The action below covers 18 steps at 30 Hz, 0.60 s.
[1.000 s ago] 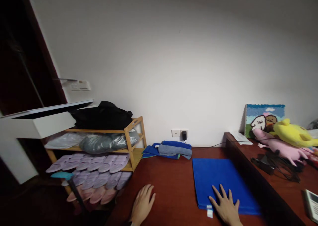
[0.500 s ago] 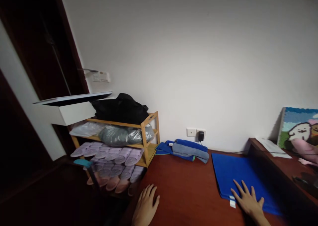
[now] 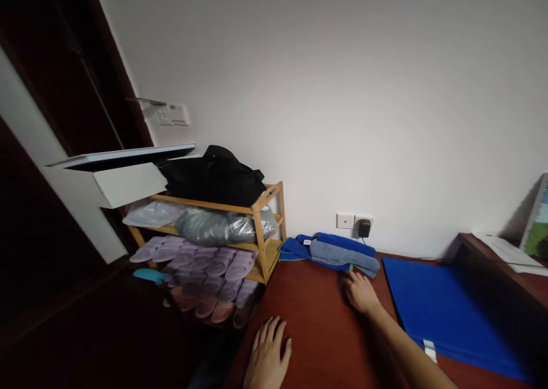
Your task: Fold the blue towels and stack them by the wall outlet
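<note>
My left hand (image 3: 269,355) lies palm down on the reddish-brown table (image 3: 306,315), near its left edge, fingers stretched out and holding nothing. Further off, my right hand (image 3: 360,292) is at the front edge of a bundle of towels by the wall. Its fingers are bent and closed at the green-edged corner of a blue towel (image 3: 295,248); the fingertips are partly hidden. A rolled grey towel (image 3: 342,254) rests on the blue cloth. To the right, a folded blue cloth (image 3: 445,309) with white tags (image 3: 429,350) lies flat, partly behind my right forearm.
Left of the table stands a wooden rack (image 3: 261,235) with purple slippers (image 3: 205,260), plastic-wrapped items (image 3: 222,226), a black bag (image 3: 214,178) and an open white box (image 3: 128,186). A black plug (image 3: 363,228) sits in the wall socket. A raised dark ledge (image 3: 483,275) borders the right side.
My right hand has left the flat blue cloth, moving left and forward to the towel bundle, and its fingers have bent from spread. My left hand stays on the table. The view has turned right.
</note>
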Tool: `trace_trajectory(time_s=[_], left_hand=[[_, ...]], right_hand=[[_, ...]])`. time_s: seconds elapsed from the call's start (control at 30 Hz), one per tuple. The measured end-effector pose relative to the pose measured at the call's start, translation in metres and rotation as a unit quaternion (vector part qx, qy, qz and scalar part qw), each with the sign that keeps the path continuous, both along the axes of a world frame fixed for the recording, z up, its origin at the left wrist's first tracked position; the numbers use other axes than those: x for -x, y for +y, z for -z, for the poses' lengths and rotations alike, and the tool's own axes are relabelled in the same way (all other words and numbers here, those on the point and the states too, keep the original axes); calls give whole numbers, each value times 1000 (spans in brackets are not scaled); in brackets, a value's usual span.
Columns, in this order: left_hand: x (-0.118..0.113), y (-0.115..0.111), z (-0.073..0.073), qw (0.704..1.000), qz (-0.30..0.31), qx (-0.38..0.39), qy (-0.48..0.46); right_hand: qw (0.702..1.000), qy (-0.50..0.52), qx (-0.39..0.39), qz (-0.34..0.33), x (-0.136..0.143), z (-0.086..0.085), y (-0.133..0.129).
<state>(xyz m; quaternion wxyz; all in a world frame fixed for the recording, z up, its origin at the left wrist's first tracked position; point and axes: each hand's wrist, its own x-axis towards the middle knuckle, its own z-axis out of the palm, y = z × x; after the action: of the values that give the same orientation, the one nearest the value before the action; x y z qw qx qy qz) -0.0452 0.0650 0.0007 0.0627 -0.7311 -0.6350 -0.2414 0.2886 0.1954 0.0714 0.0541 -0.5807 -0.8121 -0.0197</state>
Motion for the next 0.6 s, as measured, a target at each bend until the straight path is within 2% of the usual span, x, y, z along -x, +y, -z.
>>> trace_trajectory(time_s=[0.1, 0.23, 0.4, 0.6], left_hand=[[1, 0, 5, 1000, -2, -2, 0], [4, 2, 15, 1000, -1, -8, 1], [8, 5, 24, 1000, 7, -10, -4], [6, 5, 27, 1000, -3, -12, -8]], right_hand=[[1000, 1, -6, 6, 35, 3, 24], [999, 5, -17, 46, 55, 10, 45], [996, 20, -20, 89, 58, 7, 63], [995, 18, -32, 97, 51, -8, 69]])
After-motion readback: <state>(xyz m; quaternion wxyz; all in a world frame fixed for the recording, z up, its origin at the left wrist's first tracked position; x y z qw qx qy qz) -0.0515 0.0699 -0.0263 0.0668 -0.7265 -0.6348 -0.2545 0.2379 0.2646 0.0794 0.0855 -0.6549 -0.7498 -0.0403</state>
